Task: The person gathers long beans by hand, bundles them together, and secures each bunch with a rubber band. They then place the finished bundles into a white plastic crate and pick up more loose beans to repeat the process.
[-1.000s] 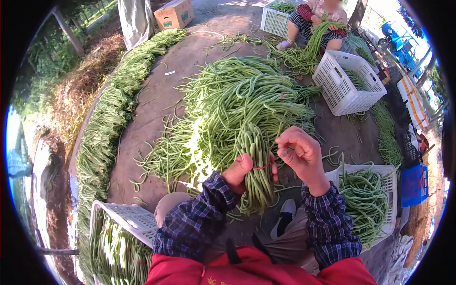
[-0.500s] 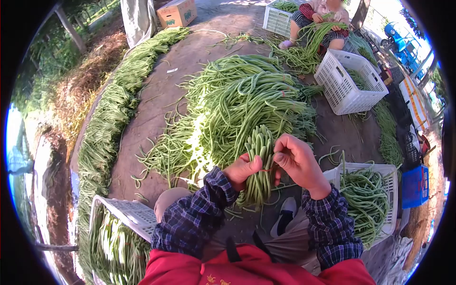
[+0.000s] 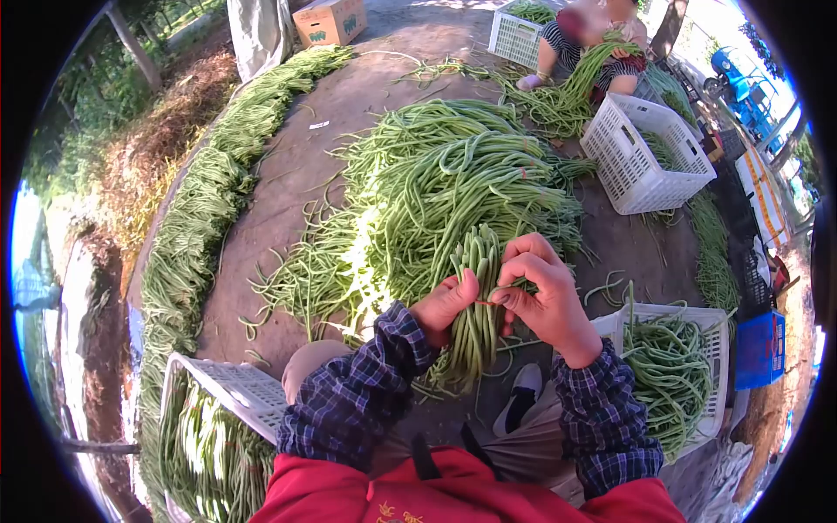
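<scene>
A bundle of green long beans (image 3: 475, 336) stands nearly upright in front of me. My left hand (image 3: 446, 305) is closed round its left side, with the thumb across the front. At the bundle's right side my right hand (image 3: 545, 296) pinches a thin red band (image 3: 485, 302) that crosses the front of the beans. Part of the band is hidden by the fingers and by the beans. Just beyond both hands lies a large heap of loose long beans (image 3: 436, 183).
White crates with beans stand at my left (image 3: 231, 392), at my right (image 3: 719, 375) and farther back (image 3: 645, 166). A long row of beans (image 3: 196, 209) runs along the left. Another person (image 3: 602, 44) sits at the back holding beans. A cardboard box (image 3: 330, 22) stands behind.
My right fingers have closed in at the bundle's front, thumb and forefinger now pinching the red band. My left hand keeps its hold. The other person's head has leaned down.
</scene>
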`<control>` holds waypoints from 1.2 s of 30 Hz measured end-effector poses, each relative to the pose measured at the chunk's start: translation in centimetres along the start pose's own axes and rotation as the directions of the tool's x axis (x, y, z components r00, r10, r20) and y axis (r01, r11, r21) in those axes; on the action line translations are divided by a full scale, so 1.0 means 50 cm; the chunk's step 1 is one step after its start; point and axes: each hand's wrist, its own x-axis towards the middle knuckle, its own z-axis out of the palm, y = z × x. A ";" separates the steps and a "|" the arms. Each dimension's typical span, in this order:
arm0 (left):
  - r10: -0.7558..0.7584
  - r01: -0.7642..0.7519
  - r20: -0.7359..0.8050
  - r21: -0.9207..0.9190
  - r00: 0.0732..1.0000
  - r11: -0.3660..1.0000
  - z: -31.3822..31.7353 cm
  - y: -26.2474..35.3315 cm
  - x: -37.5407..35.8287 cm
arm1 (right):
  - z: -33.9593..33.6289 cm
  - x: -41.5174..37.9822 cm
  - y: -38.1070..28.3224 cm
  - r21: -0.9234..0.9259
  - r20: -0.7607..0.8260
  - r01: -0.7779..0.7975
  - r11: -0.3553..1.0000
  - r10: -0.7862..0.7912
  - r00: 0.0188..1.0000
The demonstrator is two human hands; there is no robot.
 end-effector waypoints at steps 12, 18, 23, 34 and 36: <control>0.060 -0.075 0.062 0.281 0.996 0.957 0.014 0.004 0.003 | -0.008 -0.016 0.028 0.277 -0.008 -0.129 0.952 0.136 0.991; 0.070 -0.123 0.234 0.219 0.970 0.968 0.020 0.023 -0.008 | -0.013 -0.022 0.018 0.644 0.110 -0.182 0.743 0.145 0.983; -0.133 0.049 0.318 0.259 0.939 0.965 0.024 -0.013 -0.007 | 0.009 -0.016 -0.031 0.709 0.401 -0.443 0.549 0.202 0.893; 0.123 -0.083 -0.072 0.412 0.990 0.907 -0.008 -0.027 0.025 | 0.002 -0.001 0.016 0.659 -0.007 -0.109 0.744 0.152 0.988; 0.305 -0.201 0.001 0.754 0.952 0.625 -0.009 -0.018 0.034 | -0.017 0.001 0.032 0.750 -0.166 -0.033 0.661 0.237 0.957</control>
